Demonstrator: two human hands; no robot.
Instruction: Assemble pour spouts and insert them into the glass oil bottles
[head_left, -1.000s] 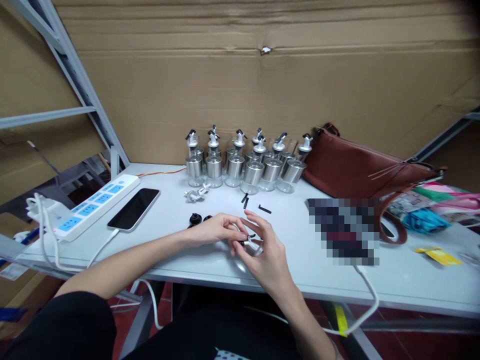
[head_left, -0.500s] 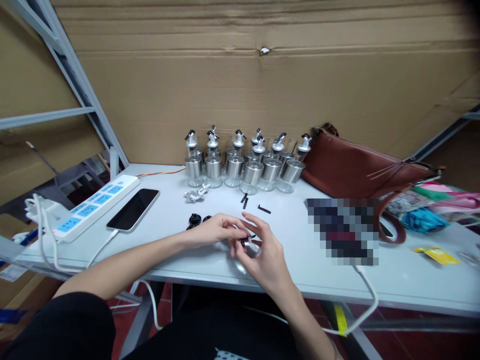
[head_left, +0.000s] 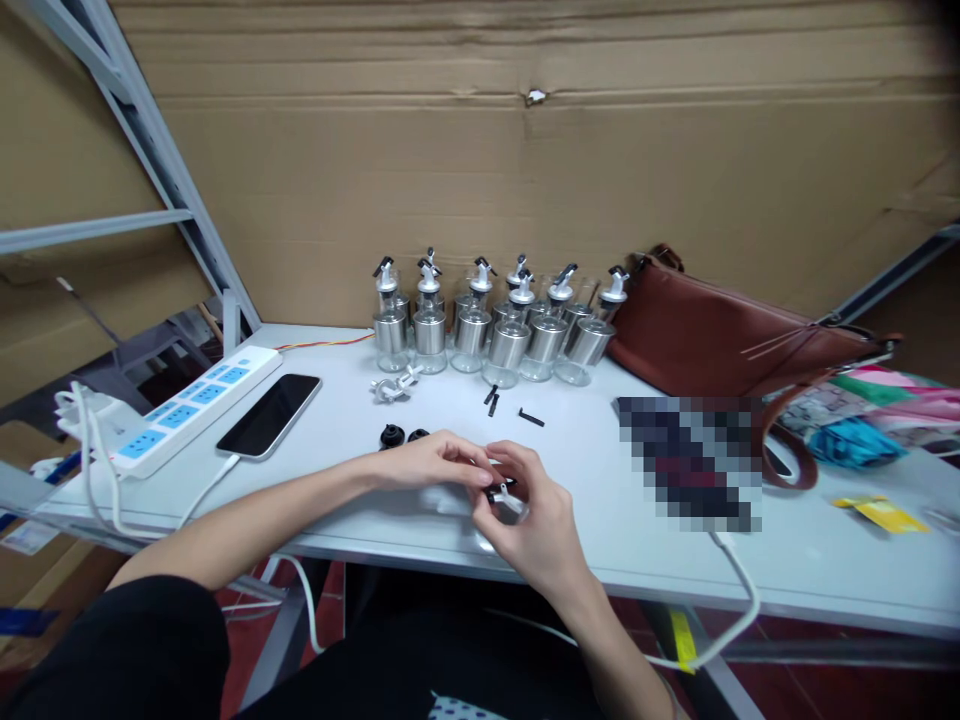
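Near the table's front edge, my right hand (head_left: 536,515) has its fingers curled round a small white and black spout piece (head_left: 504,496). My left hand (head_left: 431,468) meets it from the left, thumb and fingers pinched on the dark part of the same piece. Behind my left hand sit black stoppers (head_left: 391,436), one partly covered by the hand. White spout parts (head_left: 396,386) lie farther back. Small black strips (head_left: 531,417) rest in the middle of the table. My hands hide much of the held piece.
Several glass and steel bottles (head_left: 509,346) with spouts stand at the back. On the left are a phone (head_left: 270,416) and a power strip (head_left: 199,405). To the right lie a brown bag (head_left: 720,330), a pixelated object (head_left: 686,460) and a yellow packet (head_left: 881,513).
The fingers of my right hand have curled closer round the spout piece, and its raised index finger has come down. The view has shifted slightly.
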